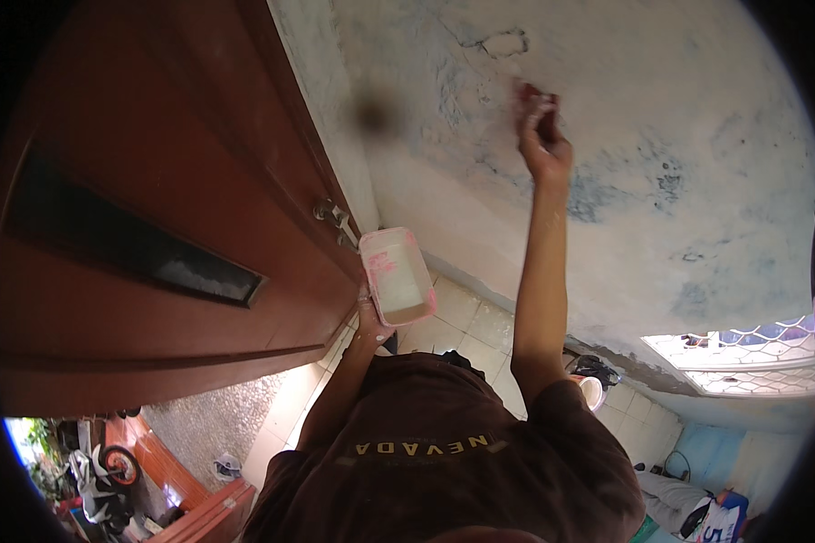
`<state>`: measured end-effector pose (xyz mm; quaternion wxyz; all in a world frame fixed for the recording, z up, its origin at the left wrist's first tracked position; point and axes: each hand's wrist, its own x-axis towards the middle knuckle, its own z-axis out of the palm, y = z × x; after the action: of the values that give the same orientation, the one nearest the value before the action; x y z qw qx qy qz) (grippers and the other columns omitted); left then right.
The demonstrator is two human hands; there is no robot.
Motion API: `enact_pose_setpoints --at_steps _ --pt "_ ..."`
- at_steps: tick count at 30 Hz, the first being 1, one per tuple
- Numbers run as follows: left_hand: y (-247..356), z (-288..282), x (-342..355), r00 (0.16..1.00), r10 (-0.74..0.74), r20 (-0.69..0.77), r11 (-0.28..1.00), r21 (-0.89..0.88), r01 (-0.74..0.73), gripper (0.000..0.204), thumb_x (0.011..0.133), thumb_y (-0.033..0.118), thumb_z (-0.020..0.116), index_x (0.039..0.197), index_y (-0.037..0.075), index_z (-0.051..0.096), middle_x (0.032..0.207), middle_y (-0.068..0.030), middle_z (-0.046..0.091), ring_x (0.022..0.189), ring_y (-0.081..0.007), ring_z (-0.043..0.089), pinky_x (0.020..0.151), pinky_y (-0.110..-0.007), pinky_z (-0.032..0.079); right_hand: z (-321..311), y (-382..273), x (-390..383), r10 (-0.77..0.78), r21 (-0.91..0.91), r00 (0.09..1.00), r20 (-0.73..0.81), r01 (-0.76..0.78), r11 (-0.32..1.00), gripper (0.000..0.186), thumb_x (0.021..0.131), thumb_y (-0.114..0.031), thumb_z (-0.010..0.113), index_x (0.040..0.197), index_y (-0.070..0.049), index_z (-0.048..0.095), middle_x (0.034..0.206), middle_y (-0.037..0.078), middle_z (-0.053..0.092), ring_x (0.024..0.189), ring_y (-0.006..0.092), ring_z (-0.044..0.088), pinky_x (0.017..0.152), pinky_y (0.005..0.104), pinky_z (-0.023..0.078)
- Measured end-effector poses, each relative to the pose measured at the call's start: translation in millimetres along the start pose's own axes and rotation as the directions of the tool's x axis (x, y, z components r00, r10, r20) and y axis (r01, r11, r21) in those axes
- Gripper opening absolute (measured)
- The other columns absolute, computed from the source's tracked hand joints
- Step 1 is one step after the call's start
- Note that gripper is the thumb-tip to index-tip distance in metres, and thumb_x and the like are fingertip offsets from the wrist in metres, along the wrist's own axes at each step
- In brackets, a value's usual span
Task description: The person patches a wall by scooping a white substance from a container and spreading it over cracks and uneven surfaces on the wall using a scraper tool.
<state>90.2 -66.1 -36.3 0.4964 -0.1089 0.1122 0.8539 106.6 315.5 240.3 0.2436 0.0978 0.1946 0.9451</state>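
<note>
My left hand [368, 319] grips a rectangular plastic tub [411, 316] by its side, with pink smears on the rim and pale white material inside. The tub is held level with the door handle, in front of my body. My right hand [541, 134] is raised close to the patchy wall [625, 118], its fingers closed and marked with white. A dark reddish thing shows at those fingers, too blurred to name. Just above that hand, the wall has a rough-edged pale patch [504, 43] and bluish stains around it.
A brown wooden door [145, 118] with a metal handle [335, 217] stands on the left. Below lies a tiled floor [457, 303]; a white bucket [590, 392] stands by the wall. A grilled window [743, 353] is at right. A motorcycle [104, 475] stands outside; another person [684, 502] is at lower right.
</note>
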Motion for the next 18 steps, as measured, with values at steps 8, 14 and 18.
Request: enact_pose_setpoints --at_steps 8,14,18 --pt "41.3 22.3 39.3 0.985 -0.166 0.039 0.985 0.058 0.164 0.073 0.097 0.063 0.057 0.150 0.015 0.048 0.146 -0.0120 0.059 0.132 -0.0384 0.058 0.109 -0.066 0.047 -68.3 40.1 -50.9 -0.111 -0.253 0.986 0.125 0.140 0.957 0.041 0.100 0.001 0.047 0.135 0.019 0.049 0.122 0.029 0.063 0.105 0.0300 0.067 0.092 0.0359 0.064" --pt "51.3 51.4 37.0 0.934 -0.313 0.174 0.948 0.113 0.297 0.070 0.101 0.064 0.049 0.151 0.015 0.047 0.145 -0.0102 0.059 0.133 -0.0332 0.058 0.111 -0.061 0.047 -119.0 -3.8 47.1 0.033 0.024 0.993 -0.115 -0.030 0.999 0.039 0.099 0.004 0.046 0.134 0.021 0.049 0.128 0.031 0.059 0.104 0.0321 0.067 0.091 0.0342 0.063" --pt "65.6 46.2 35.9 0.954 -0.293 0.069 0.952 0.111 0.284 0.067 0.099 0.058 0.058 0.150 0.017 0.049 0.145 -0.0120 0.059 0.131 -0.0382 0.059 0.108 -0.066 0.048 12.1 4.3 -22.3 -0.147 -0.072 0.950 0.276 0.173 0.982 0.035 0.104 -0.002 0.042 0.133 0.015 0.055 0.119 0.029 0.060 0.106 0.0344 0.066 0.092 0.0420 0.064"
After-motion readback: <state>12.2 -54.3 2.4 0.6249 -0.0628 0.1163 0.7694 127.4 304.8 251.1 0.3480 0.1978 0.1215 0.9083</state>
